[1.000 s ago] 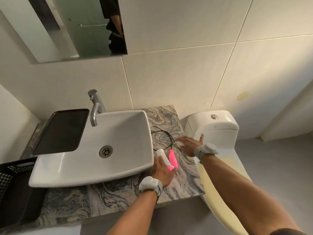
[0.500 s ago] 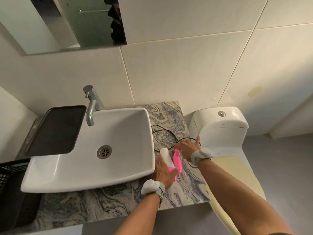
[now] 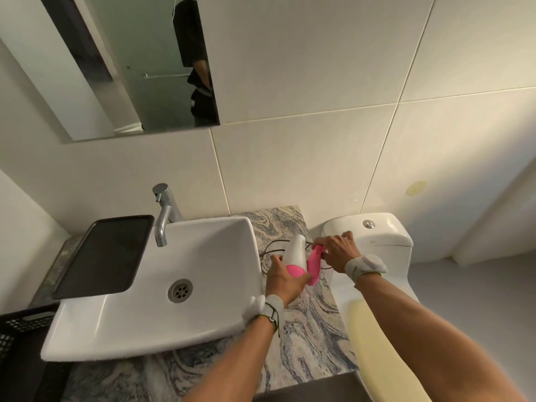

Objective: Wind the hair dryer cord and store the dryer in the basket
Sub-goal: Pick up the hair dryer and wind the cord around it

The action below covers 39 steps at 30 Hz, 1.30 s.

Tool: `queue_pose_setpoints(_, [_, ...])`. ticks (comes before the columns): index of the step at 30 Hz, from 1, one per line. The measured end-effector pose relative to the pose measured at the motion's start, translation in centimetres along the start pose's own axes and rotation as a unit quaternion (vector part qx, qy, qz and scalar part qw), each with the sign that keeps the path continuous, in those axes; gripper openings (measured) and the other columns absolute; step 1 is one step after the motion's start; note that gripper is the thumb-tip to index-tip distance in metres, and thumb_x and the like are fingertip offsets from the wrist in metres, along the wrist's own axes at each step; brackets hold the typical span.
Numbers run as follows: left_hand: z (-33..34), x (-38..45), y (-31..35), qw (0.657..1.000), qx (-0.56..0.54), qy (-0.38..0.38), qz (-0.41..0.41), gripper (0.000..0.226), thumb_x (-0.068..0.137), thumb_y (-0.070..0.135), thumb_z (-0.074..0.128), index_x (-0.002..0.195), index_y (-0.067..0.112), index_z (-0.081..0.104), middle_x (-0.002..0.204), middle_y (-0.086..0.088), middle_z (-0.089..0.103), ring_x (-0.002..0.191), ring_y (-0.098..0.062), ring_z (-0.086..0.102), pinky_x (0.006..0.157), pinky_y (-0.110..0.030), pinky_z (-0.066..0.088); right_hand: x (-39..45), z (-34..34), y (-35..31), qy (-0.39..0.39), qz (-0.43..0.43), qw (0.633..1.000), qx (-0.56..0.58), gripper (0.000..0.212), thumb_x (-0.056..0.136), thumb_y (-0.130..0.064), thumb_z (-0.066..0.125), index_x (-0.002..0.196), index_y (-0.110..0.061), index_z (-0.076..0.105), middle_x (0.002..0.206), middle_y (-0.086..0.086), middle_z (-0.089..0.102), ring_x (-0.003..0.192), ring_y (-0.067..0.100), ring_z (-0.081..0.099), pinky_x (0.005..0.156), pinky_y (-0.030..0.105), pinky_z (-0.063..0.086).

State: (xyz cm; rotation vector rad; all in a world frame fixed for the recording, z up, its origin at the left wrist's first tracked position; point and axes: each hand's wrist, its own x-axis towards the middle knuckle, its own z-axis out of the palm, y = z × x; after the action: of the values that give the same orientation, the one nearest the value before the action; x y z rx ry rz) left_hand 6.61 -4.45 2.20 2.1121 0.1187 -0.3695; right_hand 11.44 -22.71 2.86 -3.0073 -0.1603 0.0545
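Observation:
A pink and white hair dryer [image 3: 298, 258] is held just above the marbled counter [image 3: 307, 329], to the right of the sink. My left hand [image 3: 282, 278] is wrapped around its pink body. My right hand [image 3: 336, 252] pinches the black cord [image 3: 271, 248] at the pink handle's top end. The cord loops loosely on the counter behind the dryer. A black plastic basket [image 3: 14, 332] shows partly at the far left edge, beyond the sink.
A white square sink [image 3: 145, 285] with a chrome tap [image 3: 164, 216] fills the counter's middle. A dark tray [image 3: 107, 256] leans at its left. A white toilet [image 3: 374, 236] stands right of the counter. A mirror hangs above.
My left hand has lifted the dryer up off the counter. My right hand moved left from the toilet side and took hold of the cord at the handle.

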Motion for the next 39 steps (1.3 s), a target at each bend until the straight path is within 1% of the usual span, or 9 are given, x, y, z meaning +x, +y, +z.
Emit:
queue_pose_setpoints(3, [-3.9,0.5,2.4,0.998,0.037,0.008,0.049,0.103,0.062,0.044,0.083,0.147,0.024,0.031,0.133,-0.011,0.052,0.107,-0.029,0.061,0.085,-0.037,0.058,-0.3,-2.7,-0.2,0.037,-0.010,0.999,0.033,0.020,0.091,-0.032,0.062,0.111,-0.034,0.067,0.103,-0.005,0.075,0.098,0.022,0.068,0.091,0.036,0.032])
queue_pose_setpoints(7, [-11.9,1.5,5.0,0.994,0.020,-0.048,0.101,0.096,0.060,0.028,0.088,0.146,0.027,0.045,0.132,-0.008,0.054,0.091,-0.017,0.064,0.060,-0.029,0.063,-1.0,-5.8,-2.3,0.089,-0.051,0.993,0.064,0.018,0.090,-0.037,0.065,0.103,-0.027,0.072,0.090,-0.001,0.077,0.089,0.026,0.070,0.084,0.033,0.040])
queue_pose_setpoints(11, [-19.9,0.6,6.9,0.982,0.039,-0.109,0.148,0.092,0.059,0.013,0.092,0.141,0.027,0.051,0.129,-0.008,0.055,0.104,-0.025,0.064,0.067,-0.040,0.065,-1.0,-9.3,-6.6,0.094,-0.105,0.988,0.069,0.015,0.086,-0.021,0.069,0.099,-0.025,0.076,0.080,0.001,0.077,0.078,0.027,0.070,0.067,0.029,0.047])
queue_pose_setpoints(19, [-31.4,-3.4,12.1,0.946,0.159,-0.161,0.233,0.088,0.065,0.005,0.090,0.138,0.033,0.051,0.124,0.000,0.052,0.104,-0.024,0.063,0.065,-0.027,0.061,-0.8,-18.2,-13.6,0.147,-0.165,0.974,0.041,0.009,0.090,-0.026,0.069,0.092,-0.023,0.078,0.064,0.000,0.075,0.058,0.017,0.066,0.059,0.023,0.043])
queue_pose_setpoints(23, [-35.4,-6.0,15.7,0.926,0.187,-0.164,0.285,0.088,0.065,0.004,0.090,0.138,0.035,0.050,0.123,0.001,0.052,0.104,-0.024,0.063,0.065,-0.026,0.061,-1.4,-24.8,-16.1,0.206,-0.160,0.965,-0.007,0.008,0.084,-0.016,0.071,0.086,-0.010,0.075,0.071,0.015,0.073,0.071,0.037,0.067,0.059,0.030,0.039])
queue_pose_setpoints(26, [-37.0,-7.3,17.9,0.912,0.215,-0.157,0.313,0.088,0.064,0.009,0.091,0.135,0.039,0.050,0.120,0.007,0.052,0.102,-0.020,0.062,0.063,-0.023,0.061,-2.1,-29.6,-17.7,0.242,-0.181,0.951,-0.071,0.023,0.078,0.001,0.063,0.089,-0.016,0.074,0.079,0.011,0.075,0.075,0.037,0.067,0.060,0.029,0.037])
queue_pose_setpoints(33, [-39.9,-8.8,20.7,0.901,0.227,-0.088,0.360,0.091,0.063,0.017,0.092,0.140,0.040,0.048,0.114,0.012,0.053,0.086,-0.015,0.065,0.057,-0.018,0.057,-4.8,-39.8,-21.0,0.301,-0.225,0.894,-0.245,0.014,0.087,-0.039,0.070,0.093,-0.027,0.072,0.098,-0.002,0.062,0.098,0.019,0.054,0.085,0.032,0.038])
queue_pose_setpoints(36, [-40.5,-9.3,22.0,0.892,0.196,-0.071,0.402,0.087,0.065,0.016,0.092,0.137,0.038,0.048,0.114,0.010,0.054,0.079,-0.015,0.067,0.057,-0.020,0.058,-6.4,-42.0,-22.1,0.280,-0.173,0.930,-0.162,0.017,0.088,-0.035,0.070,0.090,-0.019,0.072,0.090,-0.002,0.070,0.087,0.015,0.063,0.080,0.034,0.047])
queue_pose_setpoints(39, [-40.9,-9.8,23.2,0.889,0.170,-0.047,0.424,0.086,0.066,0.016,0.091,0.138,0.035,0.048,0.113,0.011,0.051,0.083,-0.017,0.067,0.056,-0.021,0.059,-7.6,-42.0,-22.5,0.287,-0.133,0.948,0.015,0.018,0.092,-0.030,0.064,0.082,-0.016,0.069,0.062,-0.005,0.073,0.051,0.001,0.064,0.063,0.025,0.050])
